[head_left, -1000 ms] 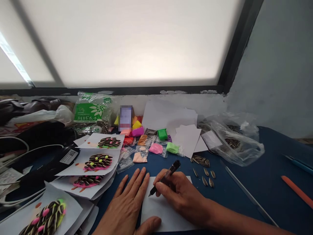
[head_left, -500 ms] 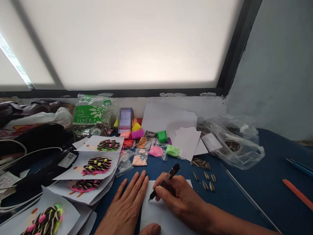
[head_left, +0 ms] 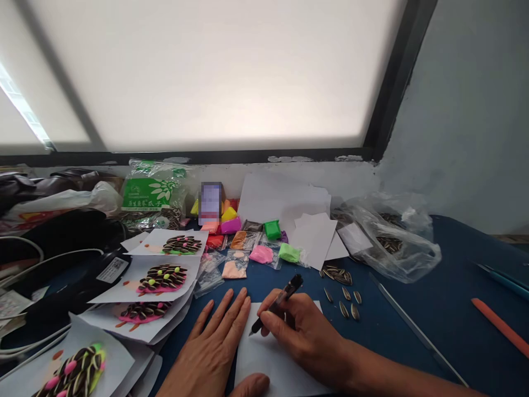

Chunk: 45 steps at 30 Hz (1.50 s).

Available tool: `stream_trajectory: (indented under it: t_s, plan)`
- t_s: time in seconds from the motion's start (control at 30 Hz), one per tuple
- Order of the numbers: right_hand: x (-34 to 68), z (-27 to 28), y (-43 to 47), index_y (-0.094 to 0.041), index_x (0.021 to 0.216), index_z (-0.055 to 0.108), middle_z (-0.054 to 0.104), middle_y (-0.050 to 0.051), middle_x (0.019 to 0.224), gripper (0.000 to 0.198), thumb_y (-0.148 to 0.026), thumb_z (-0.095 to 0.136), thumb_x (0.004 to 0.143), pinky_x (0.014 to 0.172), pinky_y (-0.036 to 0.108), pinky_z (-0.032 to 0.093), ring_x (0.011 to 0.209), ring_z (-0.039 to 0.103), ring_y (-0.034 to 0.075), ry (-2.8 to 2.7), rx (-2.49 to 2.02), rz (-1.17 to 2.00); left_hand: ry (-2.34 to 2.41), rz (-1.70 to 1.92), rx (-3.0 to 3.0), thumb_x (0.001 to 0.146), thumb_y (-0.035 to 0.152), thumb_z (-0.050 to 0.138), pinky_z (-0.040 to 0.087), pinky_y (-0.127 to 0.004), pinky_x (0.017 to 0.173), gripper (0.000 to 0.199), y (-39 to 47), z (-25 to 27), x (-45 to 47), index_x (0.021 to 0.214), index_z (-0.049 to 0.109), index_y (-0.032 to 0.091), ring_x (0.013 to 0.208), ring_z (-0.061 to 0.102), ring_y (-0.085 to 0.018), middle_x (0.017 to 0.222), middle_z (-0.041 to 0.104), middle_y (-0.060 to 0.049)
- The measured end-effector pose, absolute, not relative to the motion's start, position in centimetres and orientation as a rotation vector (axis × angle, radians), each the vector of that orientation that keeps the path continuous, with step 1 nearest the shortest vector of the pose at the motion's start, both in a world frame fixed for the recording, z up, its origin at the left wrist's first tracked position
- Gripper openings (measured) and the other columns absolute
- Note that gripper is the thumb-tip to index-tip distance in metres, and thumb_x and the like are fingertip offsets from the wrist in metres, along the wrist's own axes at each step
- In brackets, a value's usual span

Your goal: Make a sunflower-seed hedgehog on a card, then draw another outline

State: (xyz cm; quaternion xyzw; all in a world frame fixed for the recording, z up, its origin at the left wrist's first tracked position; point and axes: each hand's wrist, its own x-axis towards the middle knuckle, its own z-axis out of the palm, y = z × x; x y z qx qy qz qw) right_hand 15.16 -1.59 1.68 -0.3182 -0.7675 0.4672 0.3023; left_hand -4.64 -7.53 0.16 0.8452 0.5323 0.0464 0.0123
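Only the view shifts: the right hand point(head_left: 308, 333) pinches a black pen point(head_left: 290, 288) near the white paper sheet's point(head_left: 262, 361) far-left corner; left hand point(head_left: 209, 344) lies splayed.

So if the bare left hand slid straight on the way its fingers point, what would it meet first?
The left hand would probably meet the square clear plastic packet of peach clay first, though depth is hard to judge.

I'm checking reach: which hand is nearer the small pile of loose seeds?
Right. The right hand, holding the pen, is left of and nearer the person than the seed pile; the left hand lies flat, farther left.
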Motion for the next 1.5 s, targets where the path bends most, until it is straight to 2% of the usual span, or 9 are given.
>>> stream_trajectory:
  t_s: [0.1,0.3,0.53,0.77,1.2,1.37,1.5]
  plan:
    - [15.12,1.58,-1.51,-0.016,0.085,0.062,0.068,0.003,0.077,0.022,-0.030,0.049,0.094,0.063,0.024,0.044,0.069,0.061,0.014,-2.033,-0.839,1.250,1.667,0.113,2.626,0.089,0.063,0.043,0.033,-0.054,0.109,0.077,-7.60,0.31,-4.67,0.148,0.018,0.019,0.140,0.026,-0.034,0.152,0.019,-0.011]
    - [15.05,1.71,-1.46,-0.016,0.082,0.060,0.064,0.002,0.073,0.024,-0.033,0.048,0.094,0.062,0.024,0.044,0.067,0.058,0.013,-2.025,-0.867,1.243,1.667,0.136,2.627,0.089,0.062,0.043,0.034,-0.051,0.109,0.076,-7.83,0.67,-4.70,0.148,0.020,0.020,0.140,0.026,-0.032,0.152,0.019,-0.010]
    - [15.11,1.67,-1.58,-0.016,0.082,0.061,0.066,0.003,0.074,0.024,-0.032,0.048,0.094,0.063,0.024,0.044,0.068,0.060,0.014,-2.040,-0.857,1.241,1.670,0.154,2.640,0.089,0.061,0.044,0.034,-0.051,0.110,0.075,-7.71,0.19,-4.79,0.148,0.020,0.023,0.140,0.027,-0.032,0.153,0.020,-0.008]
    - [15.16,1.56,-1.51,-0.016,0.084,0.063,0.070,0.004,0.076,0.022,-0.031,0.049,0.093,0.065,0.025,0.046,0.071,0.064,0.015,-2.034,-0.865,1.259,1.677,0.124,2.628,0.088,0.064,0.043,0.033,-0.050,0.110,0.076,-7.69,0.23,-4.73,0.148,0.025,0.020,0.140,0.028,-0.033,0.153,0.022,-0.009]
    - [15.01,1.47,-1.47,-0.016,0.080,0.062,0.067,0.002,0.070,0.022,-0.031,0.051,0.092,0.059,0.023,0.042,0.064,0.060,0.013,-2.016,-0.879,1.211,1.674,0.159,2.631,0.087,0.064,0.043,0.035,-0.051,0.109,0.076,-7.63,0.33,-4.76,0.148,0.021,0.023,0.139,0.030,-0.033,0.152,0.022,-0.008]
    - [15.12,1.60,-1.30,-0.016,0.079,0.061,0.064,0.001,0.072,0.024,-0.032,0.050,0.093,0.062,0.023,0.042,0.066,0.057,0.012,-1.990,-0.888,1.258,1.661,0.127,2.619,0.087,0.066,0.042,0.035,-0.051,0.109,0.079,-7.66,0.56,-4.89,0.148,0.017,0.022,0.139,0.029,-0.033,0.152,0.020,-0.008]
    - [15.21,1.35,-1.07,-0.016,0.078,0.060,0.061,0.001,0.071,0.026,-0.035,0.050,0.094,0.059,0.023,0.041,0.063,0.052,0.011,-1.928,-0.904,1.349,1.648,0.172,2.631,0.086,0.066,0.045,0.035,-0.048,0.110,0.080,-7.57,0.62,-5.15,0.148,0.012,0.027,0.140,0.029,-0.032,0.153,0.020,-0.006]
